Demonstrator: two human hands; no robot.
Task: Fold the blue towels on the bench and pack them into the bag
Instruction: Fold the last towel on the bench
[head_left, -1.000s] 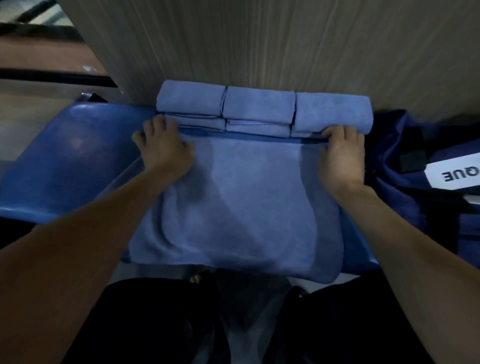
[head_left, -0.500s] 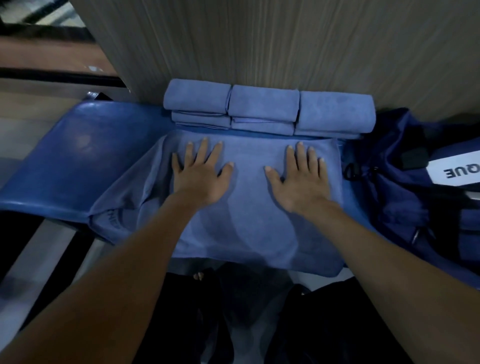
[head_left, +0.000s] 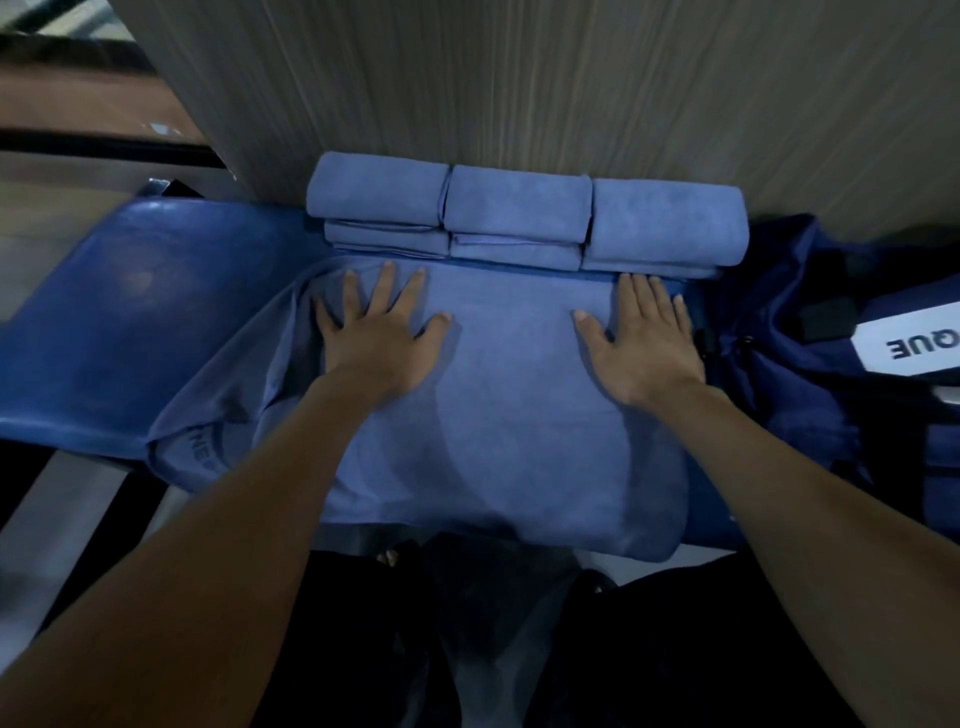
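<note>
At the bottom of the frame two bare forearms reach up from the lower corners over dark clothing, toward a blue towel (head_left: 498, 415) spread across the middle of the picture on a blue bench (head_left: 130, 322); the towel's near edge hangs over the bench's front lip, and its left side lies rumpled with a loose flap trailing toward the lower left. The left hand (head_left: 379, 332) lies flat on the towel left of centre, palm down with fingers fanned wide, gripping nothing. The right hand (head_left: 644, 338) lies flat on the towel's right part, palm down with fingers straight and close together, also gripping nothing. Just above the fingertips, in the upper middle of the frame, folded blue towels (head_left: 519, 218) sit in three stacks side by side against a wood-grain wall (head_left: 519, 78). At the right edge a dark navy bag (head_left: 810, 395) rests beside the towel, with a white label (head_left: 909, 345) showing upside-down letters
</note>
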